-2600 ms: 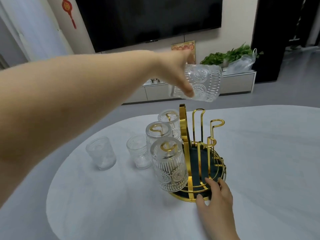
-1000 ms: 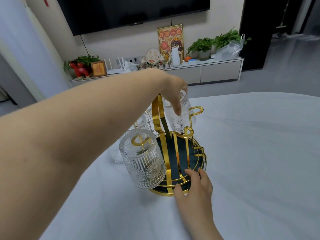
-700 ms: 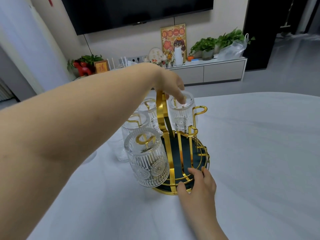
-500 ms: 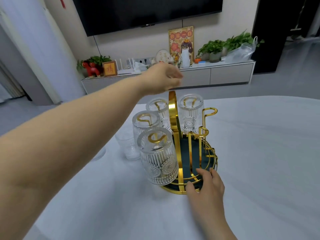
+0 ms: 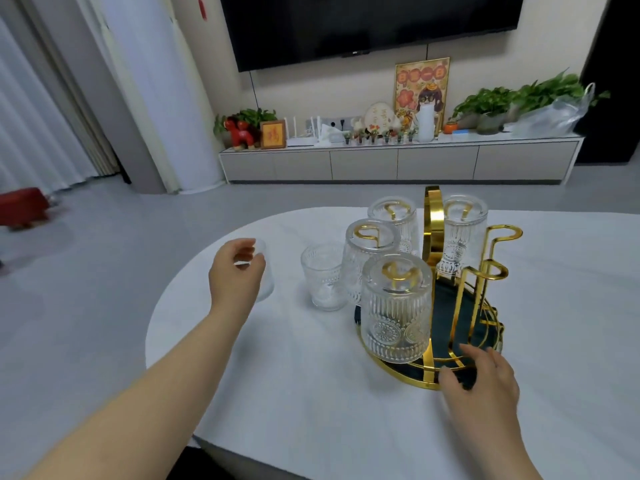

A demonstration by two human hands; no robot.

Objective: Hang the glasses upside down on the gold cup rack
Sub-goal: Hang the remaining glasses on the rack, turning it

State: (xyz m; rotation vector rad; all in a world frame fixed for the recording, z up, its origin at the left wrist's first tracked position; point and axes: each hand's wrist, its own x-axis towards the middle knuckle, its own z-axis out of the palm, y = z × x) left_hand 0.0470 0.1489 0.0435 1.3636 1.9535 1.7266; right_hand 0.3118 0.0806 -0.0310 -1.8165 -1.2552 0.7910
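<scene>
Standing right of centre in the frame, the gold wire cup rack with a dark round base (image 5: 450, 327) carries four clear embossed glasses upside down on its looped pegs: the nearest glass (image 5: 396, 311) at the front, a second (image 5: 369, 258) behind it, a third (image 5: 393, 220) farther back, and a fourth (image 5: 462, 233) across the rack's tall central handle. Two gold pegs (image 5: 498, 251) on the right side of the rack are bare. Just left of the rack an upright clear glass (image 5: 320, 277) stands on the white oval counter (image 5: 311, 375). Farther left, near the counter's edge, another clear upright glass (image 5: 265, 271) is mostly hidden behind the left hand (image 5: 237, 271), whose fingers curl around its rim and side; the grip looks loose, and I cannot tell whether it is firm. At the lower right, the right hand (image 5: 481, 379) rests on the rack's gold rim, fingers spread and lying flat over the dark base, not clasped around anything. Beyond the counter, a low grey cabinet (image 5: 398, 164) runs along the wall beneath a large black television (image 5: 370, 26), with green plants (image 5: 512, 98) at its right end.
</scene>
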